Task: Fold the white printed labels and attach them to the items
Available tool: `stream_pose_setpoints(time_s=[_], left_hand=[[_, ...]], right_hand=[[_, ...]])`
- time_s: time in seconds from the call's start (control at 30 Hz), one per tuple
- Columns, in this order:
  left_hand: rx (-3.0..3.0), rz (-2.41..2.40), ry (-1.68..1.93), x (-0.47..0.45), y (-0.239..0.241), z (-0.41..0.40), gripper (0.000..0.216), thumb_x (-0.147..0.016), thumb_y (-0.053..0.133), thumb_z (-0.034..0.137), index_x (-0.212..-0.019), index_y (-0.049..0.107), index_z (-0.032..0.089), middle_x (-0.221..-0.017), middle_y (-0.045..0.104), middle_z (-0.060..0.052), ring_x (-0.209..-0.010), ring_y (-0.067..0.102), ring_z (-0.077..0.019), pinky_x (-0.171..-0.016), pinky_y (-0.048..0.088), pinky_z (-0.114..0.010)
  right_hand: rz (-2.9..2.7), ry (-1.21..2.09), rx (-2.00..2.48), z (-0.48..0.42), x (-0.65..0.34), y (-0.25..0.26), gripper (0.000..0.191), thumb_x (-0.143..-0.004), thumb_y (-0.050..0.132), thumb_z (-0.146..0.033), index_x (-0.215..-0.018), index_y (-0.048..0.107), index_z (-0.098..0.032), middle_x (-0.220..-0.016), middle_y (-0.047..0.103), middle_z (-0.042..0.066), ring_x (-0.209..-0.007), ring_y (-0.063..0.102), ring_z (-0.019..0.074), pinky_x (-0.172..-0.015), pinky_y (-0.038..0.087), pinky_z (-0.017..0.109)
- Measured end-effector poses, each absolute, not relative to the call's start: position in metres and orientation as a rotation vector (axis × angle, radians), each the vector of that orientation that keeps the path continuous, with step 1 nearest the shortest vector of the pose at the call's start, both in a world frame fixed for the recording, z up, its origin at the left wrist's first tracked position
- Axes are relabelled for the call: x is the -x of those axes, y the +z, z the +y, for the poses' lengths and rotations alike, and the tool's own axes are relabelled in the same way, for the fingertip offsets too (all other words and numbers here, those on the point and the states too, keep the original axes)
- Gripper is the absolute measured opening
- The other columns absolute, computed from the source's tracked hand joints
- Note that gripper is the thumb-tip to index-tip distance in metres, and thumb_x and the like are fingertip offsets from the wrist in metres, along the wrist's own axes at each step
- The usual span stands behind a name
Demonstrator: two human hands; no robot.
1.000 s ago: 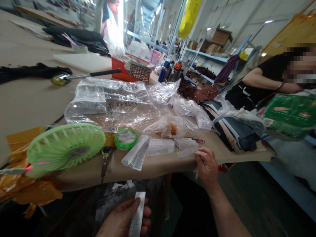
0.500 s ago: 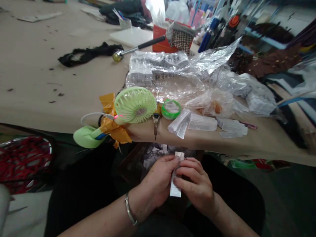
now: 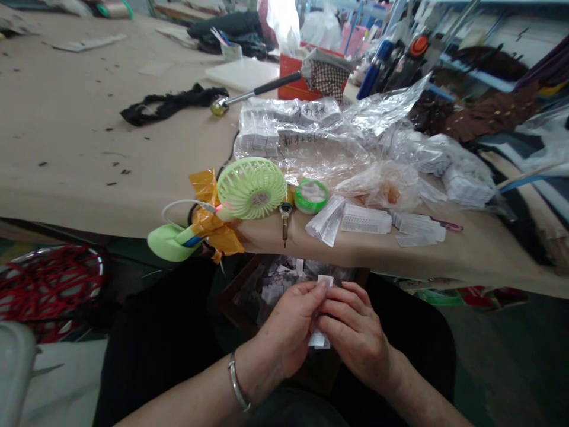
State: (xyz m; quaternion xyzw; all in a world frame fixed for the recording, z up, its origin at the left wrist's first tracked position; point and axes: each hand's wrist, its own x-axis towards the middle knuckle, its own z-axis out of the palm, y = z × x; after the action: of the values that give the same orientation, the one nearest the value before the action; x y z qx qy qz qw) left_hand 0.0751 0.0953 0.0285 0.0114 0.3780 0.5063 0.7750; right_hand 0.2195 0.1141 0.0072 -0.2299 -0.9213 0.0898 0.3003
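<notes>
Between my two hands, over my lap, is a narrow white printed label (image 3: 319, 338). My left hand (image 3: 291, 320) pinches its upper part with the thumb on top; the upper end of the strip sticks out past the fingertips. My right hand (image 3: 355, 332) lies against the strip's other side, its fingers bent round it and covering the middle. At the lower end two edges show, so it looks folded or doubled. On the table edge beyond lie a fanned stack of labels (image 3: 326, 222), a flat printed stack (image 3: 367, 220) and a smaller pile (image 3: 419, 228).
A green fan (image 3: 252, 188) is taped to the table edge, beside a soldering iron (image 3: 285, 228) with its tip pointing toward me. Near them stands a green round container (image 3: 310, 196). Plastic bags (image 3: 320, 154) lie behind. A box of paper scraps (image 3: 273, 290) sits below the edge.
The label's lower end now shows less length and a doubled edge. My right fingers have closed further over it. The view has shifted slightly.
</notes>
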Motion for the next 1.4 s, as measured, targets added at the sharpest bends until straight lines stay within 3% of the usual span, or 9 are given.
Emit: stream_pose_setpoints(time_s=[0.17, 0.3, 0.4, 0.53, 0.73, 0.87, 1.0, 1.27, 1.4], left_hand=[[-0.117, 0.887, 1.043, -0.071, 0.032, 0.092, 0.017, -0.078, 0.066, 0.027, -0.085, 0.062, 0.011, -0.064, 0.061, -0.002, -0.052, 0.055, -0.0083, -0.05, 0.044, -0.018], [-0.253, 0.887, 0.901, -0.067, 0.037, 0.089, 0.02, -0.085, 0.056, 0.031, -0.087, 0.06, 0.012, -0.062, 0.061, -0.002, -0.05, 0.057, -0.0109, -0.051, 0.046, -0.022], [-0.289, 0.882, 0.903, -0.066, 0.037, 0.087, 0.021, -0.085, 0.056, 0.032, -0.081, 0.06, 0.012, -0.061, 0.06, -0.002, -0.051, 0.057, -0.0105, -0.053, 0.046, -0.022], [-0.279, 0.845, 0.879, -0.06, 0.034, 0.085, 0.022, -0.081, 0.061, 0.033, -0.076, 0.062, 0.012, -0.065, 0.062, -0.004, -0.054, 0.058, -0.0104, -0.056, 0.046, -0.022], [-0.289, 0.832, 0.813, -0.044, 0.032, 0.08, 0.018, -0.08, 0.06, 0.031, -0.077, 0.062, 0.013, -0.061, 0.061, -0.003, -0.049, 0.057, -0.0112, -0.051, 0.046, -0.022], [-0.282, 0.756, 0.815, -0.038, 0.034, 0.073, 0.018, -0.08, 0.06, 0.031, -0.079, 0.062, 0.013, -0.061, 0.06, -0.003, -0.051, 0.059, -0.012, -0.05, 0.046, -0.021], [-0.301, 0.7, 0.786, -0.035, 0.038, 0.065, 0.019, -0.08, 0.06, 0.032, -0.079, 0.063, 0.013, -0.06, 0.06, -0.004, -0.05, 0.058, -0.011, -0.05, 0.046, -0.02], [-0.357, 0.724, 0.756, -0.034, 0.035, 0.061, 0.024, -0.08, 0.06, 0.036, -0.082, 0.062, 0.012, -0.061, 0.062, -0.004, -0.047, 0.055, -0.0093, -0.049, 0.045, -0.019], [-0.366, 0.721, 0.78, -0.036, 0.029, 0.062, 0.025, -0.08, 0.059, 0.037, -0.079, 0.06, 0.013, -0.058, 0.06, -0.002, -0.044, 0.054, -0.0087, -0.045, 0.042, -0.018]], right_hand=[[-2.14, 0.59, 0.742, 0.114, -0.228, 0.005, 0.024, -0.083, 0.062, -0.02, -0.107, 0.059, -0.022, -0.102, 0.065, 0.007, -0.107, 0.057, 0.0247, -0.095, 0.045, 0.045], [-1.696, 1.205, 1.089, 0.127, -0.224, 0.008, 0.015, -0.084, 0.06, -0.032, -0.093, 0.057, -0.021, -0.087, 0.063, 0.004, -0.079, 0.062, 0.0169, -0.069, 0.053, 0.029], [-1.542, 1.616, 1.134, 0.135, -0.212, 0.013, 0.018, -0.08, 0.064, -0.036, -0.081, 0.056, -0.02, -0.069, 0.06, -0.002, -0.057, 0.055, 0.0109, -0.051, 0.047, 0.021], [-1.447, 1.732, 1.146, 0.136, -0.197, 0.017, 0.019, -0.078, 0.065, -0.035, -0.073, 0.055, -0.019, -0.06, 0.055, -0.004, -0.047, 0.047, 0.0079, -0.042, 0.04, 0.018], [-1.45, 1.787, 1.063, 0.133, -0.192, 0.011, 0.016, -0.076, 0.067, -0.033, -0.08, 0.061, -0.019, -0.07, 0.061, -0.001, -0.058, 0.056, 0.0098, -0.052, 0.047, 0.019], [-1.523, 2.044, 0.791, 0.139, -0.192, 0.008, 0.047, -0.071, 0.069, -0.048, -0.108, 0.062, -0.02, -0.103, 0.068, 0.01, -0.086, 0.067, 0.022, -0.067, 0.056, 0.033], [-1.474, 2.281, 0.513, 0.144, -0.189, 0.006, 0.047, -0.066, 0.072, -0.051, -0.1, 0.065, -0.019, -0.127, 0.059, 0.014, -0.114, 0.059, 0.0298, -0.091, 0.049, 0.046], [-1.262, 2.444, 0.561, 0.138, -0.185, -0.003, 0.033, -0.062, 0.077, -0.04, -0.085, 0.066, -0.018, -0.125, 0.06, 0.012, -0.109, 0.061, 0.0301, -0.09, 0.05, 0.046], [-1.234, 2.452, 0.611, 0.136, -0.184, 0.001, 0.033, -0.065, 0.075, -0.038, -0.091, 0.066, -0.021, -0.123, 0.061, 0.008, -0.11, 0.06, 0.0273, -0.093, 0.049, 0.042]])
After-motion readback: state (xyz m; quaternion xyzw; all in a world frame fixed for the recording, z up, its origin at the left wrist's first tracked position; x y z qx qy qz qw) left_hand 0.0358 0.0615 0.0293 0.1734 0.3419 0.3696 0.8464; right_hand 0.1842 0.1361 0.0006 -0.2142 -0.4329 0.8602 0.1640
